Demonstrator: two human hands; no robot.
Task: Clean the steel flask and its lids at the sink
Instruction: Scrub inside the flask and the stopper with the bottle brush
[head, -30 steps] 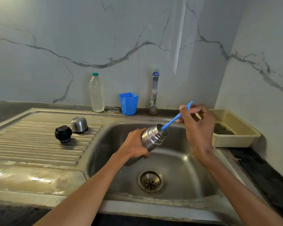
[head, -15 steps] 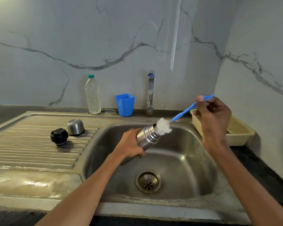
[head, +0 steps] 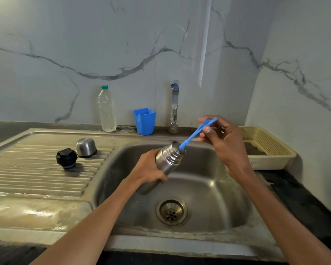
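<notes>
- The left hand has its fingers curled round the lower body of the cylindrical brushed-steel flask, holding it over the basin of the stainless-steel sink. The flask is tilted, its open ribbed neck rising beyond the fingertips toward the other hand; probably so the mouth lines up with the tool and any drips fall in the basin.
- The right hand pinches the flat upper end of the thin blue plastic bottle-brush handle between thumb and fingertips. The handle slopes down from those fingers into the flask's mouth, and the brush head is hidden inside. A light pinch at the far end likely allows a full reach and easy twirling.
- The two lids lie well apart from both hands, on the ribbed drainboard beyond the left knuckles: a black plastic screw stopper and, touching or just behind it, a dome-shaped steel cup lid, seemingly awaiting their turn.
- Judgement: the inside scrub is in hand, and the lids remain.
</notes>
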